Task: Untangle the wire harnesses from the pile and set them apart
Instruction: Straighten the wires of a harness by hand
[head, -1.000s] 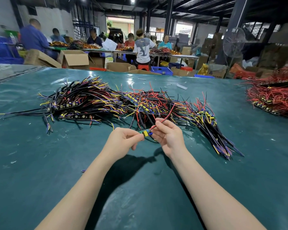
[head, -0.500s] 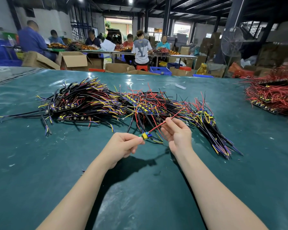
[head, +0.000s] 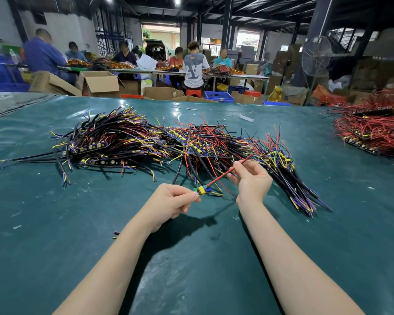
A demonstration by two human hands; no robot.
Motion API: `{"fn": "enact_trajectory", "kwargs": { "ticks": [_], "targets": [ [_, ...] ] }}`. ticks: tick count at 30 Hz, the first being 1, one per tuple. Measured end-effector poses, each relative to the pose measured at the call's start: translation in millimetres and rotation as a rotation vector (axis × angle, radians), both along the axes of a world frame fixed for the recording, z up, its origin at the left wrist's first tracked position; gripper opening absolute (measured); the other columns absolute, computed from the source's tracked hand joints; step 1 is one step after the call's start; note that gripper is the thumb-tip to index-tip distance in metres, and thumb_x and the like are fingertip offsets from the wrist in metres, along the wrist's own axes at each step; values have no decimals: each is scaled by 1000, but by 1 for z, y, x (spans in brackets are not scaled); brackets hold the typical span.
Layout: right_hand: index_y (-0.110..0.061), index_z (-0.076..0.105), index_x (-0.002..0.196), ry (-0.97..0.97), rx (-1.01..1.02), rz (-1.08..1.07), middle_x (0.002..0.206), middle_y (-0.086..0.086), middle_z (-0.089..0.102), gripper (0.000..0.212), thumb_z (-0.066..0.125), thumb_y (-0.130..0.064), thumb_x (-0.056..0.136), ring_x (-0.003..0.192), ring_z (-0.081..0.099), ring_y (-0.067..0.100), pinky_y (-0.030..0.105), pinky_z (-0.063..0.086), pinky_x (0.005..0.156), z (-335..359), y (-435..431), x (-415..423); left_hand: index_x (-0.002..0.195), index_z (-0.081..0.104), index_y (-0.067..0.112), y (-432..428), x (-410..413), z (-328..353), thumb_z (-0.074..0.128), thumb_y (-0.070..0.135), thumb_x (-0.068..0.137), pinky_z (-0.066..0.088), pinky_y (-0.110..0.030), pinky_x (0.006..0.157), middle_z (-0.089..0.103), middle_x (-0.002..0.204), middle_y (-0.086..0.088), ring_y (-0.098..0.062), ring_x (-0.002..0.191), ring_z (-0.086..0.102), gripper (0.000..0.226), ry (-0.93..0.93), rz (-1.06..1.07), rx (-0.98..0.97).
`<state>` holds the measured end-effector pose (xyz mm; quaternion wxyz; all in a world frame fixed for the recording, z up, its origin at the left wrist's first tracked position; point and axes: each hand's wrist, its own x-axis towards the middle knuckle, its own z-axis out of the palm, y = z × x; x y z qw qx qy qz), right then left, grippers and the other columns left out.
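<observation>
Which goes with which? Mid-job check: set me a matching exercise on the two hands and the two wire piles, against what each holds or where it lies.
Things:
1. left hand
2. right hand
3. mixed-colour pile
4. red pile

States and places:
A. at the far right edge of the table
B. pinches the small circuit board
C. pinches the red wire that runs from that board
D. spread across the table's middle, beyond both hands

Pairs: 1-B, 2-C, 3-D, 4-A
</observation>
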<state>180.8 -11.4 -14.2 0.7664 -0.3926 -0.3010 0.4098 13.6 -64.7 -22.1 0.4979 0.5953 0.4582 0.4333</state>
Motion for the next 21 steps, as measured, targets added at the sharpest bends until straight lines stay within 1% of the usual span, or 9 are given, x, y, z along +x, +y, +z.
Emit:
{"fn": "enact_trajectory", "kwargs": {
  "ticks": [3, 7, 9, 11, 15, 18, 21],
  "targets": [
    [-8, 58, 65, -4, -1, -41, 50, -2, 58, 25, 60, 11, 81, 42, 57, 5, 17, 50, 44, 1, 2, 8, 67, 68, 14, 0, 0, -1, 56, 9, 90, 19, -11, 36, 44, 39, 6, -4, 34, 28, 27, 37, -3, 0],
    [-10, 56, 68, 41, 3, -21, 52, -1, 58, 24, 57, 9, 83, 42, 56, 5, 19, 50, 44, 3, 4, 11, 66, 69, 15, 1, 1, -1, 56, 8, 90, 21, -11, 36, 46, 39, 6, -3, 34, 30, 27, 51, -9, 2],
    [-11, 55, 70, 67, 17, 14, 45, -6, 57, 25, 54, 9, 86, 41, 56, 6, 19, 50, 44, 4, 5, 13, 67, 69, 14, 1, 1, -2, 56, 8, 90, 21, -10, 36, 46, 39, 6, -3, 34, 31, 27, 56, -14, 6],
    [-10, 54, 70, 81, 18, 29, 40, -5, 55, 24, 52, 5, 88, 40, 56, 6, 19, 50, 42, 5, 5, 16, 67, 69, 16, 1, 0, -2, 56, 8, 90, 21, -11, 36, 46, 40, 6, -3, 34, 29, 28, 54, -18, 6],
    [-8, 52, 65, 146, -53, -43, 34, -2, 51, 27, 48, -3, 91, 32, 51, 8, 17, 44, 35, 7, 6, 24, 64, 70, 19, 1, -1, -4, 57, 9, 89, 20, -12, 36, 47, 41, 6, -5, 35, 26, 30, 62, -34, 1],
    [-10, 48, 66, 264, -74, -104, 34, -5, 51, 28, 45, -11, 94, 36, 51, 10, 16, 44, 36, 7, 6, 37, 64, 70, 17, 1, -3, -4, 57, 9, 89, 20, -11, 36, 46, 41, 5, -4, 34, 29, 30, -14, -14, -5],
    [-10, 53, 72, 249, -103, -5, 37, -4, 53, 33, 38, -23, 99, 42, 54, 13, 17, 47, 39, 6, 1, 21, 68, 69, 13, 4, 0, -4, 55, 8, 90, 19, -11, 35, 47, 41, 4, -3, 32, 25, 26, -108, 95, 6]
  ]
}}
